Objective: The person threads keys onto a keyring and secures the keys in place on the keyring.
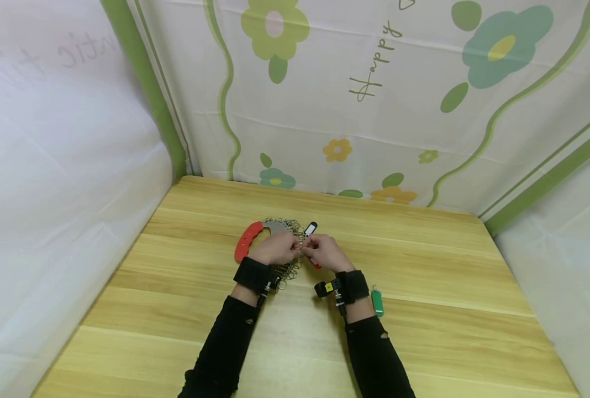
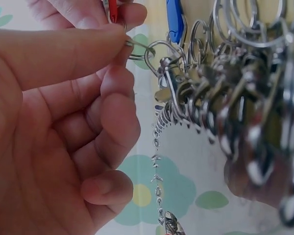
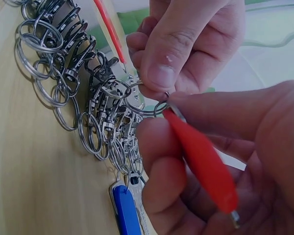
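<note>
My left hand (image 1: 277, 249) pinches a split ring (image 3: 138, 112) between thumb and forefinger, and my right hand (image 1: 326, 253), thumb and forefinger likewise drawn together, grips a red key tag (image 3: 203, 161) at its ring end, just beside the split ring (whether the two are linked, I cannot tell). Next to these fingers sits the cluster of metal rings and clasps (image 1: 291, 270), with a blue key tag (image 3: 126, 208) at its edge. Farther out, a curved red handle (image 1: 247, 241) borders the cluster on the left, and a green key tag (image 1: 377, 302) lies on the wooden table (image 1: 175, 287) beside my right wrist.
</note>
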`<state>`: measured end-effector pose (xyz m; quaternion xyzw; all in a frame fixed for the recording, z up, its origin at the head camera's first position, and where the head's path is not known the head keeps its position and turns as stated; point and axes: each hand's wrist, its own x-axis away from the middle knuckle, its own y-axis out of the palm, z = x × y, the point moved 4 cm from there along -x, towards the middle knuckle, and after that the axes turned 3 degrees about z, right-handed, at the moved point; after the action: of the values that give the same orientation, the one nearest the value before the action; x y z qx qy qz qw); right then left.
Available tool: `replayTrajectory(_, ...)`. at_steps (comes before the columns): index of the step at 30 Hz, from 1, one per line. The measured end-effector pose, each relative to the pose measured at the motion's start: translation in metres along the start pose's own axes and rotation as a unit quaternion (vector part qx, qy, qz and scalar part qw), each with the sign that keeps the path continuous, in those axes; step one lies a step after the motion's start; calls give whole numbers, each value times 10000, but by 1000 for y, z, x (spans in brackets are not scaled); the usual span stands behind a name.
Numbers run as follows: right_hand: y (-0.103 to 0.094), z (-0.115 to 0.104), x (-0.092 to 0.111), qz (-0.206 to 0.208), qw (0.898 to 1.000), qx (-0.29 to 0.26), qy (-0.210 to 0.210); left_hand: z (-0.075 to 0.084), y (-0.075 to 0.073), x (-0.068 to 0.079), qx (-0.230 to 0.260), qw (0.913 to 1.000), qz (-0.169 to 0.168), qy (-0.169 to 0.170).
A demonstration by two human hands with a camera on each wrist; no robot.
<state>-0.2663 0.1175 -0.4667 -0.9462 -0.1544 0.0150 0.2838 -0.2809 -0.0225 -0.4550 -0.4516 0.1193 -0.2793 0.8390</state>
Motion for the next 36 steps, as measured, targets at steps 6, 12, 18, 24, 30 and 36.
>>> replayTrajectory(6,1,0,0,-30,10000,-80,-28,-2,1,-2,140,9998,88,64)
replayTrajectory(12,1,0,-1,46,10000,-62,5,-1,0,-1,159,9993,165,287)
replayTrajectory(18,0,1,-1,138,9998,-117,12,-1,-1,0,131,9996,134,223)
replayTrajectory(24,-1,0,-1,40,9999,-53,-85,0,-1,1,170,9997,13,157)
replayTrajectory(30,0,0,-1,-80,9999,-68,-47,0,-1,2,44,10000,-56,48)
replayTrajectory(36,0,1,0,-10,10000,-47,-54,1,-2,2,270,9996,-30,-49)
